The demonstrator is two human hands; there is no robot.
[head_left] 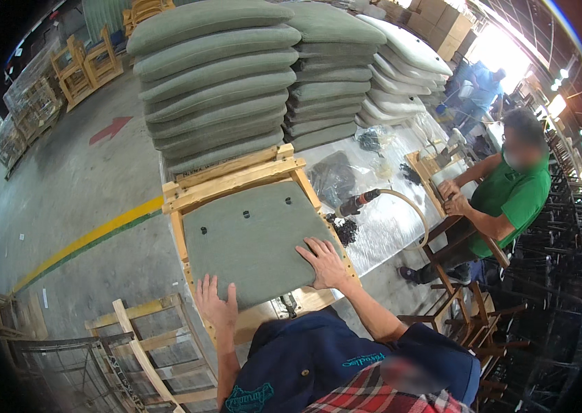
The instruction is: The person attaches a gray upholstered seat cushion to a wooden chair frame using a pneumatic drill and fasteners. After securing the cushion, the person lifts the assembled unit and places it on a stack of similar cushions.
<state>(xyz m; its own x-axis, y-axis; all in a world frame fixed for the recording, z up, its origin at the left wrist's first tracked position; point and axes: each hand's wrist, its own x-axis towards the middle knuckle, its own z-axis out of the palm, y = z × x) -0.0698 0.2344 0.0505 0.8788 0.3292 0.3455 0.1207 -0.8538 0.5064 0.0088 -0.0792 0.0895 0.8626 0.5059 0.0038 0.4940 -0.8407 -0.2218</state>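
Observation:
A grey-green upholstered seat panel (256, 234) lies flat inside a light wooden frame (177, 230) on the bench before me. Three small black fittings (247, 215) sit in a row across its far part. My left hand (216, 303) rests at the near left corner of the panel, fingers stretched out. On the right side of the panel, my right hand (324, 263) lies flat with its fingers spread. A metal clamp-like fitting (284, 305) shows at the near edge, between my hands. Neither hand grips anything.
Tall stacks of green cushions (215, 76) stand beyond the frame, with white cushions (401, 76) farther right. A power tool with a hose (358, 203) lies beside black small parts (346, 233). A co-worker in green (511, 186) handles a wooden frame at right. A wooden pallet (160, 337) stands lower left.

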